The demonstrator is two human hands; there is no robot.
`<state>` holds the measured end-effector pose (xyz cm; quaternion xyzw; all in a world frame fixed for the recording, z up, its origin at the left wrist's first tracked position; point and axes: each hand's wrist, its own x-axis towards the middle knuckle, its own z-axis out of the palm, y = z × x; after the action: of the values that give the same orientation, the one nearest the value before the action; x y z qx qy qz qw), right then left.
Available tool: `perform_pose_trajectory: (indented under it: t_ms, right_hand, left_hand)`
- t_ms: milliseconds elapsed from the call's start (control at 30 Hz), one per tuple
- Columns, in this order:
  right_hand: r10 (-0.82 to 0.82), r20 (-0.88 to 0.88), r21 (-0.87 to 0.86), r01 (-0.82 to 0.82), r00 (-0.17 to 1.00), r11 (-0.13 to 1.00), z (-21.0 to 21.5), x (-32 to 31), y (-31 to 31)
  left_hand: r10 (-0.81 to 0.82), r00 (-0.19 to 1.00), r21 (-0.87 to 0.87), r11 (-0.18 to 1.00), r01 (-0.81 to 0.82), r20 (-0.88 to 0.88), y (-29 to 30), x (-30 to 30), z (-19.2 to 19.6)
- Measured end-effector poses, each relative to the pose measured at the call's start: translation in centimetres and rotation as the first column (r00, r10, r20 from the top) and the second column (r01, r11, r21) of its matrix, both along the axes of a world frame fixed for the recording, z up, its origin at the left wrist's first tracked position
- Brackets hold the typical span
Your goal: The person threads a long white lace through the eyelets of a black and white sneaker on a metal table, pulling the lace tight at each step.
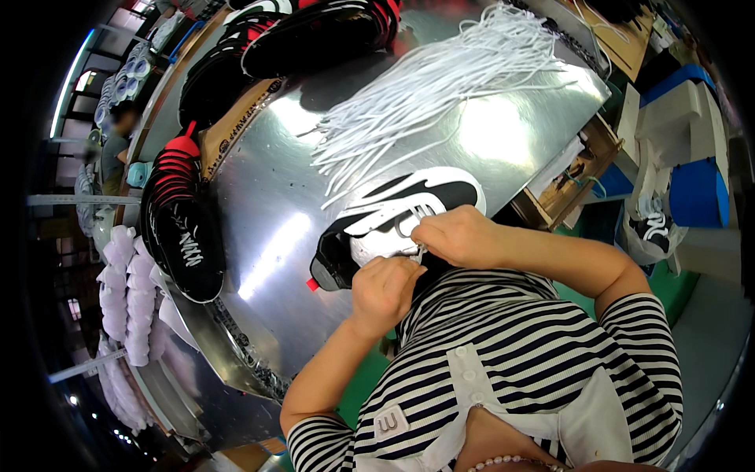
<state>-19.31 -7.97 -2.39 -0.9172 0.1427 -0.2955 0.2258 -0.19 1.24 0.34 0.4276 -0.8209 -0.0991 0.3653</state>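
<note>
A black and white sneaker [397,193] lies on its side on the metal table in front of me, its white-edged toe up to the right. Its heel end, with a small red tab [312,285], points down to the left. White stuffing fills the opening. At the near side of the lacing, my right hand [460,236] pinches a white shoelace [423,211]. My left hand [385,291] is closed at the shoe's near edge, close to the right one. What its fingers grip is mostly hidden, but a bit of pale lace shows between the two hands.
Loose white shoelaces [448,86] lie in a large pile beyond the sneaker. Rows of black and red sneakers [185,236] line the table's left and far edges. An open wooden drawer [570,177] juts out at right, near a bagged shoe [654,232]. Another person [116,149] is far left.
</note>
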Motion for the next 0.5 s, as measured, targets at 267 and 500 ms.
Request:
perform_pose_trajectory:
  t_ms: [267,500]
  right_hand:
    - [-0.273,0.131,0.194,0.246,0.953,0.95,1.7,-0.5,-0.5]
    - [-0.68,0.347,0.296,0.612,0.646,0.733,7.0,-2.8,-6.2]
  left_hand:
    - [-0.075,0.997,0.061,0.995,0.075,0.002,0.5,-2.4,-0.3]
    - [-0.094,0.995,0.166,0.982,0.096,-0.017,0.4,-2.2,0.8]
